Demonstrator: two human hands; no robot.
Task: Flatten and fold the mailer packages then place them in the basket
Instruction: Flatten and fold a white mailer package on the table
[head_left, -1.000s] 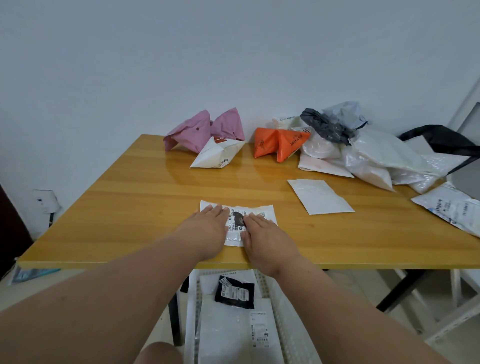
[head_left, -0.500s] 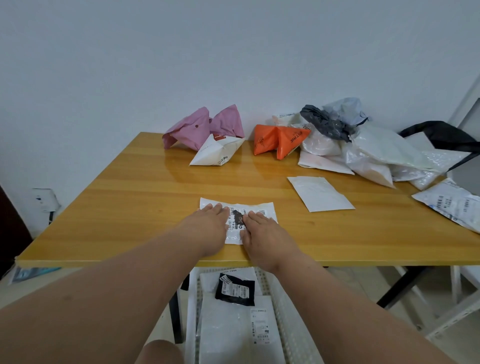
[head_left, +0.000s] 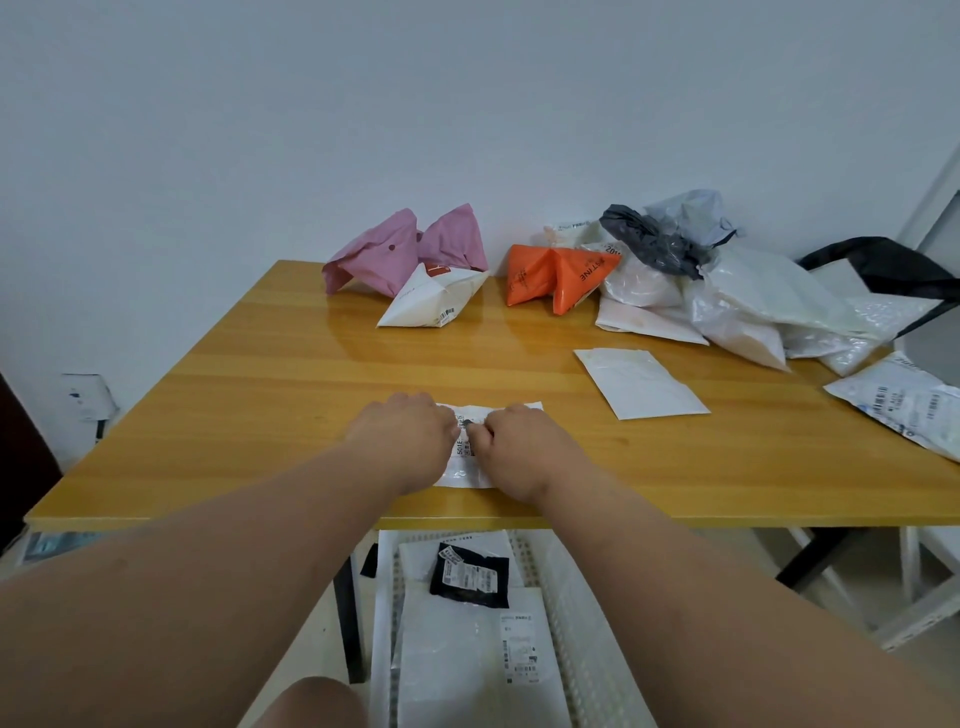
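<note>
While both hands curl | left hand (head_left: 410, 441), right hand (head_left: 519, 449) pinch white labelled mailer (head_left: 470, 444) beneath them | table (head_left: 270, 395) front edge

the table (head_left: 291, 374) is wood with a really glossy varnish, you can see the packages reflected in it. the small white mailer (head_left: 464, 451) by the near edge looks like thin shiny plastic with a paper label. the flat white envelope (head_left: 639, 383) looks matt, more papery. the pink mailer (head_left: 395, 252) is a dull, crinkly plastic film, and the orange mailer (head_left: 558, 273) is smooth and a bit glossy. the black bag (head_left: 652, 241) is wrinkled shiny film. the basket (head_left: 582, 639) under the table is white perforated plastic or metal, can't tell which.
</note>
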